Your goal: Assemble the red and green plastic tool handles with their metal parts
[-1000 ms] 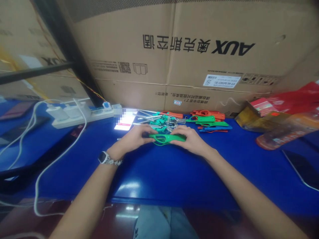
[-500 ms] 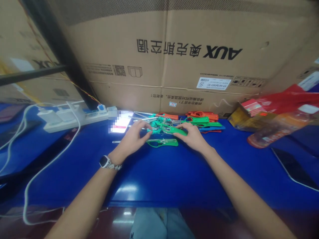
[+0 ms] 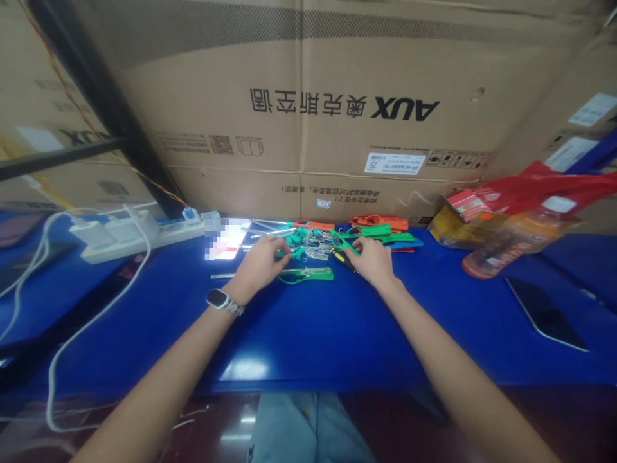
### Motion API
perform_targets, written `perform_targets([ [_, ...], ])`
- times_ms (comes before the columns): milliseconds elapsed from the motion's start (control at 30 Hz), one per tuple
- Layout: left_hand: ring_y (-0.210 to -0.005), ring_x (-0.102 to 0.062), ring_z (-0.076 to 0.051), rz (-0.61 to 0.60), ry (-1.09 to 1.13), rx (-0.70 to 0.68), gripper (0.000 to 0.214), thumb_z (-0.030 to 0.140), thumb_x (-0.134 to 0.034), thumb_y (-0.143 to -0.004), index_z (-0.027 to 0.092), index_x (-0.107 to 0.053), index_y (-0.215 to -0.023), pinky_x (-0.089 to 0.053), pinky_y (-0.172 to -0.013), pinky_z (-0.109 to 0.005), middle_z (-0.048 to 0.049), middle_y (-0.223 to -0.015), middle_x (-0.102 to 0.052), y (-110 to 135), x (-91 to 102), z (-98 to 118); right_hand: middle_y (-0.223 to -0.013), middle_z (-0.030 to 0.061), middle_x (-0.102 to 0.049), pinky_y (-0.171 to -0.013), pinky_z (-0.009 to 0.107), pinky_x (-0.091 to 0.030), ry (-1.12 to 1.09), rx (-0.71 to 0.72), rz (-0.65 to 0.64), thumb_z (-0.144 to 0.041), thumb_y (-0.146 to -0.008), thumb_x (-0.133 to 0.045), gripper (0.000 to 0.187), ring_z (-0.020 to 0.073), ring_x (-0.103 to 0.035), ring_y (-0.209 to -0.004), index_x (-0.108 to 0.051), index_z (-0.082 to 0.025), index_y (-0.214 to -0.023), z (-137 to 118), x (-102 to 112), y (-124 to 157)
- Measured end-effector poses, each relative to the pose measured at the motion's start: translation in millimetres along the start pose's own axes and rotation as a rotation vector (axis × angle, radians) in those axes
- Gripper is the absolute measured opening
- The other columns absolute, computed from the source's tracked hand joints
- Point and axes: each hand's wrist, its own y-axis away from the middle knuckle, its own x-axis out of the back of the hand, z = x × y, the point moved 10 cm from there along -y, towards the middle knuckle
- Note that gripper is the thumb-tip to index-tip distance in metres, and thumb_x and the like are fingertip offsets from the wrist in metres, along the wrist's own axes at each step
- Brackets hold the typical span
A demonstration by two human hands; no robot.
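A green plastic scissor-like handle (image 3: 306, 275) lies flat on the blue table (image 3: 318, 334), between my hands. My left hand (image 3: 259, 262), with a watch on its wrist, is curled, and its fingertips pinch into a heap of teal and green handles and metal parts (image 3: 303, 239). My right hand (image 3: 372, 260) is closed on another green handle (image 3: 340, 241), lifted at a tilt just above the table. A dark stick-like tool (image 3: 345, 259) lies under its fingers; whether the hand grips it is unclear.
Orange, green and blue handles (image 3: 385, 226) are stacked behind my right hand. A lit phone (image 3: 225, 240) and a power strip (image 3: 130, 231) with white cables lie at left. A big cardboard box (image 3: 308, 128) walls the back. A red bag (image 3: 530, 186), a bottle (image 3: 515, 241) and a dark phone (image 3: 544, 313) lie at right.
Both hands held one green handle a second ago; it now lies on the table. My hands have reached back to the heap, and the right one has taken up another green handle.
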Motion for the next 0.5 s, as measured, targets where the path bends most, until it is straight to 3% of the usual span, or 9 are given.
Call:
perform_targets([
  [100, -0.078, -0.06, -0.025, 0.035, -0.053, 0.015, 0.014, 0.033, -0.069, -0.082, 0.019, -0.068, -0.079, -0.049, -0.071, -0.038, -0.0076, -0.081, -0.062, -13, -4.6, -1, -0.109, 0.0166, -0.066, -0.088, 0.051, -0.039, 0.013, 0.064, 0.085, -0.038, -0.087, -0.061, 0.026, 0.0367, -0.055, -0.109, -0.07, -0.018, -0.099, -11, 9, 4],
  [200, -0.076, -0.06, -0.025, 0.048, -0.066, 0.032, 0.018, 0.035, -0.074, -0.078, 0.019, -0.068, -0.075, -0.05, -0.069, -0.037, -0.007, -0.077, -0.062, -21, -14.1, 0, -0.107, 0.0133, -0.065, -0.088, 0.047, -0.038, -0.099, 0.258, 0.155, -0.033, -0.09, -0.057, 0.022, 0.0328, -0.053, -0.108, -0.07, -0.02, -0.102, -44, 18, 16],
  [333, -0.082, -0.062, -0.026, 0.027, 0.014, 0.062, 0.008, 0.025, -0.073, -0.078, 0.02, -0.068, -0.075, -0.05, -0.076, -0.039, -0.0067, -0.081, -0.064, -21, -17.1, 0, -0.099, 0.0084, -0.066, -0.087, 0.044, -0.039, -0.215, 0.476, 0.021, -0.033, -0.091, -0.059, 0.016, 0.0281, -0.055, -0.102, -0.07, -0.022, -0.097, -88, 6, 37],
  [500, -0.082, -0.063, -0.022, 0.004, 0.26, -0.004, 0.015, 0.034, -0.068, -0.085, 0.019, -0.069, -0.085, -0.05, -0.076, -0.036, -0.0047, -0.088, -0.068, -7, 4.4, 12, -0.105, 0.0069, -0.068, -0.092, 0.043, -0.044, -0.414, 0.556, -0.028, -0.03, -0.091, -0.059, 0.02, 0.0257, -0.058, -0.105, -0.067, -0.024, -0.108, -108, 4, 50],
])
